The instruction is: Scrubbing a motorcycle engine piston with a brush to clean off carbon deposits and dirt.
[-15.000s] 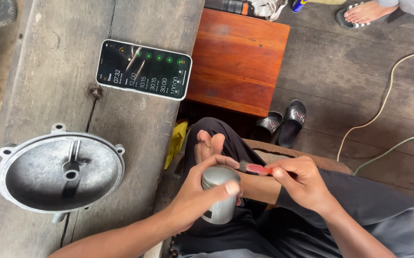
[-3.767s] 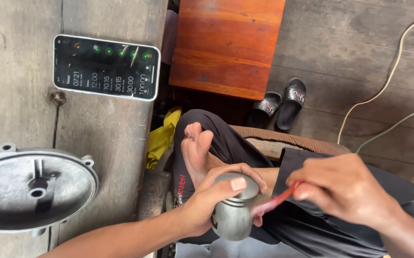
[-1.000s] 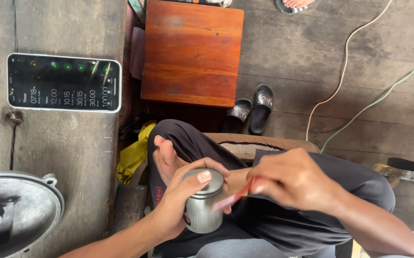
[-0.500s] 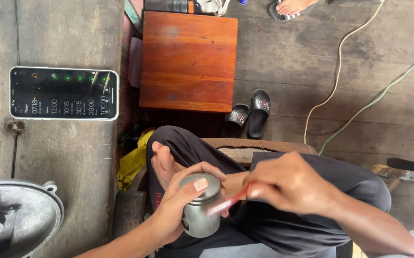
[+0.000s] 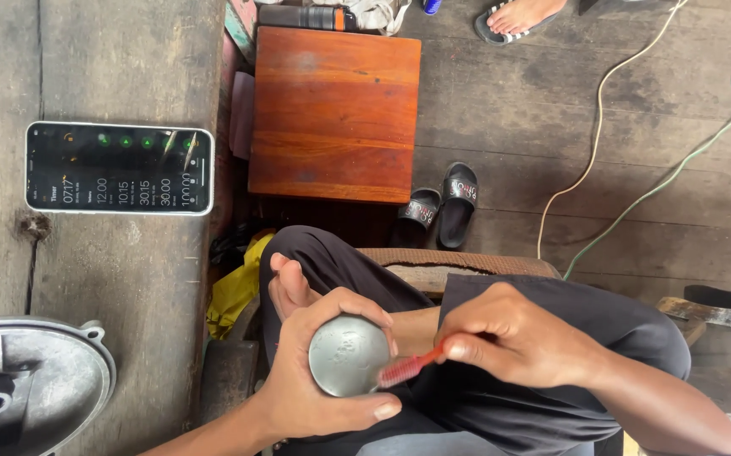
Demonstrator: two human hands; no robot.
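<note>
My left hand (image 5: 311, 384) grips a small round grey metal cylinder (image 5: 347, 356) over my lap, its flat end turned up toward the camera. My right hand (image 5: 522, 342) holds a red toothbrush (image 5: 412, 366) with pale bristles pressed against the cylinder's right rim. My bare foot (image 5: 288, 283) rests just above the left hand, with my legs crossed in dark trousers.
A smartphone (image 5: 121, 168) with a lit screen lies on the worn wooden bench at left. A round metal cover (image 5: 28, 388) sits at the lower left. A reddish wooden stool (image 5: 336, 114), black sandals (image 5: 441, 207), cables (image 5: 602, 152) and another person's foot (image 5: 522, 17) are on the plank floor.
The cylinder has been tipped so its flat end faces up. The brush head now touches its right rim. The view has shifted slightly right and down.
</note>
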